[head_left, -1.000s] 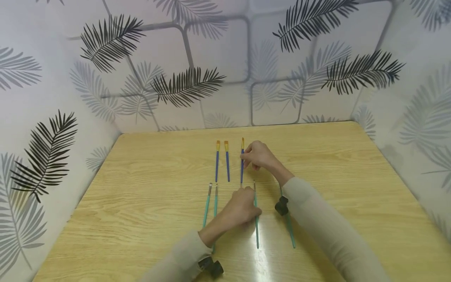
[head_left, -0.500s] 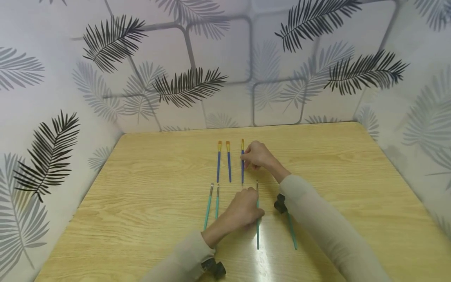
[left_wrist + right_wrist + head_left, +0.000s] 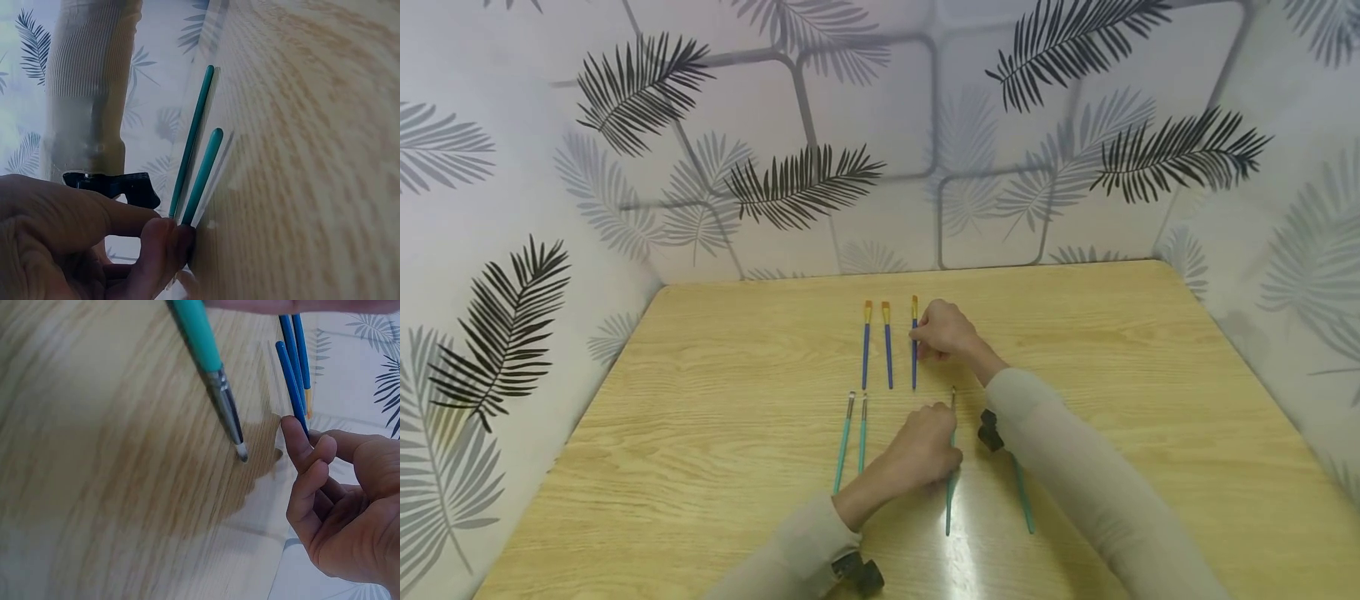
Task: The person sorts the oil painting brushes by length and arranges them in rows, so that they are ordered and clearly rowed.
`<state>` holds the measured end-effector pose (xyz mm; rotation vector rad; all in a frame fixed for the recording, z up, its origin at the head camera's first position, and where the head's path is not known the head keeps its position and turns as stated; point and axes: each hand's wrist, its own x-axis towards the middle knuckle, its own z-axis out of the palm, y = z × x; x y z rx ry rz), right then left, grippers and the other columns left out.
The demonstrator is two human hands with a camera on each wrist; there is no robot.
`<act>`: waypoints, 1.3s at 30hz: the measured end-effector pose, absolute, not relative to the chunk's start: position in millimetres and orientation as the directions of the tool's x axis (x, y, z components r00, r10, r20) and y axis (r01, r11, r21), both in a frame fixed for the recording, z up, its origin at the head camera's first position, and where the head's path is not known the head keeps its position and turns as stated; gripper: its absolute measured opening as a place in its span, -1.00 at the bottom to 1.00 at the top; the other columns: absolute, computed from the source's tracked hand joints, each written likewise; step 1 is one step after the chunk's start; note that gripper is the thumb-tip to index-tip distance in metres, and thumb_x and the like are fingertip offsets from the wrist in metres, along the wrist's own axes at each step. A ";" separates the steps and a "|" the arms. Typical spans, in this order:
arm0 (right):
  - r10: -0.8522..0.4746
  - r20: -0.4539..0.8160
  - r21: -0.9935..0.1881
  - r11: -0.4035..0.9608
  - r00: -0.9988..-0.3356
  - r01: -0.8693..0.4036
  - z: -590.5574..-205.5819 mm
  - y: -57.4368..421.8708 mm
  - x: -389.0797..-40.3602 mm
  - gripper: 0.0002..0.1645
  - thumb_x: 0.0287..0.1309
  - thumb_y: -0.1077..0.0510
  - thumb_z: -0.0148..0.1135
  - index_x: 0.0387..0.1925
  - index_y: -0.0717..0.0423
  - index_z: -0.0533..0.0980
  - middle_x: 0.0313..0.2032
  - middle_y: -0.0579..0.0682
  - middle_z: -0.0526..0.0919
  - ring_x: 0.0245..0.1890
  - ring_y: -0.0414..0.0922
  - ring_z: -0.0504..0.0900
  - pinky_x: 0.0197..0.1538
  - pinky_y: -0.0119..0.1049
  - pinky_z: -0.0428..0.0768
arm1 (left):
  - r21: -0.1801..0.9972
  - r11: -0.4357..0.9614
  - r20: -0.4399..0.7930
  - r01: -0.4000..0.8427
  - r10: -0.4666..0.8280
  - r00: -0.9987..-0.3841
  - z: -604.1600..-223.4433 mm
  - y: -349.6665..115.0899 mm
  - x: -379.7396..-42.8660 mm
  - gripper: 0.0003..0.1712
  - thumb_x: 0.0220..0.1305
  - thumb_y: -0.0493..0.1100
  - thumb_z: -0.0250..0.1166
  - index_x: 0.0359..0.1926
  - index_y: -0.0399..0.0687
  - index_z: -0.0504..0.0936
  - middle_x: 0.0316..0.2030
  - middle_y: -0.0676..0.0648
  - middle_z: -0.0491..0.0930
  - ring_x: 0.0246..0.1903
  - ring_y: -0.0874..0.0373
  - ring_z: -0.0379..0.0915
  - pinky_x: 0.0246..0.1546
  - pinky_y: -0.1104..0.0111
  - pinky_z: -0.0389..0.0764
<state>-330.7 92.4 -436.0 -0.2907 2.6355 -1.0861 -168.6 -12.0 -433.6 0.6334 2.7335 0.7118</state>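
Observation:
My right hand (image 3: 946, 328) pinches a blue paintbrush (image 3: 914, 373) with flat orange bristles, at the back of the table. Two more blue paintbrushes, one on the far left (image 3: 866, 358) and one in the middle (image 3: 889, 358), lie beside it. Lower down, my left hand (image 3: 925, 443) grips a slim teal paintbrush (image 3: 949, 508) between thumb and fingers; part of its handle is covered. In the left wrist view its teal handle end (image 3: 205, 175) sticks out from the fingertips, close to the wood. The right wrist view shows the blue handle (image 3: 292, 381) at the right hand's fingertips.
Two teal paintbrushes, the outer (image 3: 843, 450) and the inner (image 3: 862, 433), lie left of the left hand, the inner one partly covered by that arm. Another teal paintbrush (image 3: 1022, 498) lies partly under the right forearm. A patterned wall (image 3: 880, 225) borders the wooden table (image 3: 715, 433).
The right hand has shifted its blue paintbrush slightly left, towards the other two. In the left hand, the teal paintbrush's tip has swung a little to the right.

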 end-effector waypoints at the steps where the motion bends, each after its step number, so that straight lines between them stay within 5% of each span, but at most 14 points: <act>1: -0.281 -0.175 -0.701 0.708 -0.944 -0.081 -436.1 91.3 -330.9 -0.63 0.36 0.15 0.18 -0.52 0.29 0.64 -0.56 0.09 0.76 -0.80 -0.22 0.48 -0.62 -0.39 0.54 | 0.518 0.783 -0.126 0.344 0.468 -0.875 -433.6 -13.0 -168.3 -0.68 0.09 -0.40 0.32 -0.63 -0.12 0.37 -0.45 -0.09 0.43 -0.71 0.21 0.35 -0.78 0.53 0.35; 10: -0.253 -0.172 -0.610 0.786 -0.952 -0.099 -439.4 85.7 -335.9 -0.57 0.31 0.17 0.11 -0.66 0.28 0.58 -0.63 0.06 0.72 -0.76 -0.17 0.56 -0.69 -0.45 0.46 | 0.548 0.758 -0.112 0.353 0.485 -0.867 -435.4 -20.6 -168.1 -0.54 0.07 -0.38 0.33 -0.69 -0.03 0.23 -0.54 -0.01 0.32 -0.73 0.27 0.23 -0.79 0.57 0.21; 17: -0.230 -0.156 -0.537 0.836 -0.961 -0.113 -440.5 79.8 -334.4 -0.49 0.19 0.25 0.05 -0.88 0.03 0.33 -0.83 -0.07 0.49 -0.85 -0.24 0.37 -0.75 -0.46 0.30 | 0.559 0.757 -0.120 0.338 0.477 -0.871 -437.5 -21.6 -166.3 -0.61 0.07 -0.37 0.34 -0.67 -0.07 0.30 -0.54 -0.04 0.37 -0.80 0.28 0.27 -0.85 0.56 0.24; 24: -0.227 -0.132 -0.501 0.855 -0.965 -0.133 -439.2 75.2 -331.5 -0.47 0.23 0.25 0.06 -0.87 0.02 0.31 -0.89 -0.16 0.35 -0.87 -0.26 0.28 -0.75 -0.46 0.23 | 0.561 0.757 -0.113 0.336 0.472 -0.874 -437.0 -22.4 -164.0 -0.60 0.06 -0.37 0.34 -0.71 -0.07 0.31 -0.53 -0.06 0.38 -0.85 0.29 0.25 -0.87 0.56 0.23; 39: -0.175 -0.139 -0.529 0.845 -0.975 -0.077 -442.0 89.6 -333.2 -0.41 0.36 0.07 0.10 -0.84 0.05 0.41 -0.86 -0.12 0.42 -0.84 -0.24 0.30 -0.74 -0.43 0.22 | 0.528 0.801 -0.145 0.283 0.413 -0.899 -435.0 -22.5 -164.0 -0.70 0.06 -0.29 0.39 -0.60 -0.11 0.40 -0.51 -0.07 0.42 -0.73 0.19 0.36 -0.79 0.48 0.33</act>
